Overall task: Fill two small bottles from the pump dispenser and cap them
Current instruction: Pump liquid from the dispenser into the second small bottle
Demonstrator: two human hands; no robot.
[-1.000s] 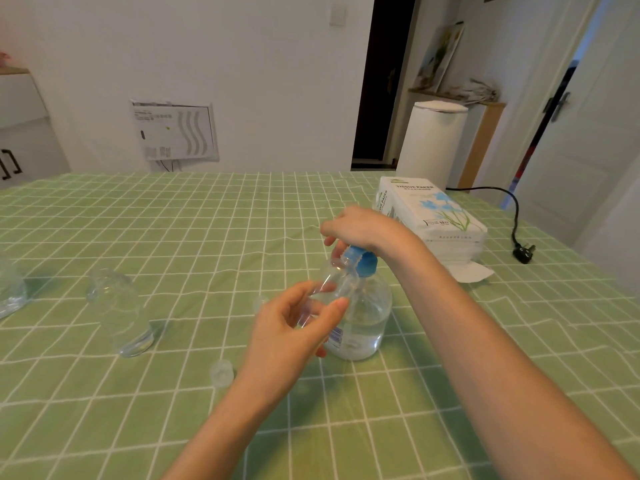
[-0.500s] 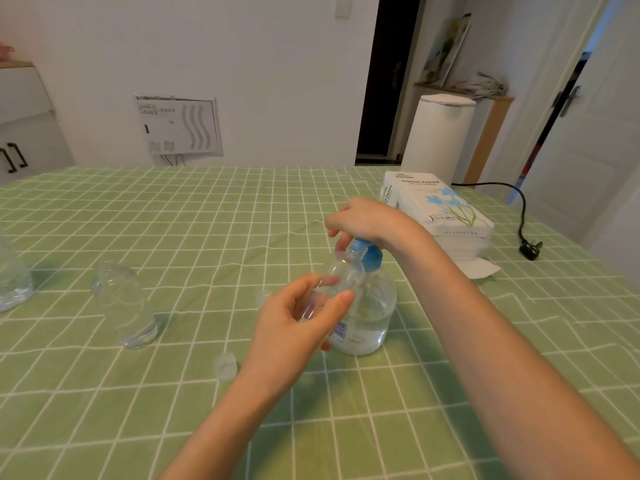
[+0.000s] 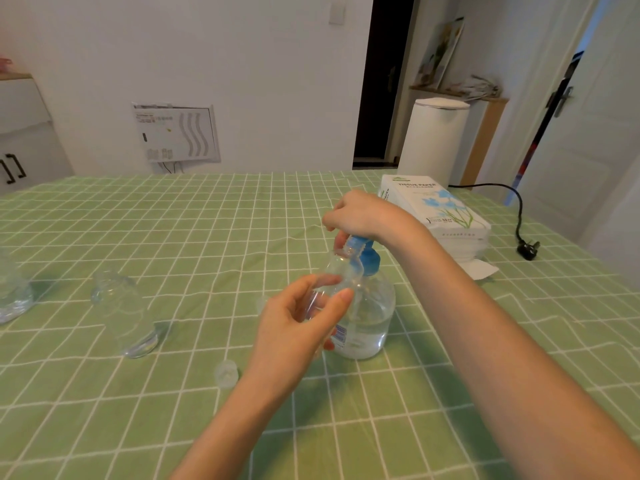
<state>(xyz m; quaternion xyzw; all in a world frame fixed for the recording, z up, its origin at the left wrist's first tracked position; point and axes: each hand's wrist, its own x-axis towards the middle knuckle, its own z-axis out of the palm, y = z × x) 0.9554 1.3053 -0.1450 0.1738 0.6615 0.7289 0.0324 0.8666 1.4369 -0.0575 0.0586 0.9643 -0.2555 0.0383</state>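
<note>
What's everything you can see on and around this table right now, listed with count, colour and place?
pump dispenser: one, clear with blue pump, middle of the table
small bottle: one, clear, held up beside the pump head
second small bottle: one, clear, standing on the table at left
cap: one, clear, on the table near the front
clear container: one, cut off at the left edge
tissue paper pack: one, white with blue flowers, far right of the table
power cord: one, black, plug lying at the table's right edge
tablecloth: one, green with white grid, covering the table
bin: one, white, behind the table
left hand: one, grips the small bottle
right hand: one, curled over the pump head
</note>
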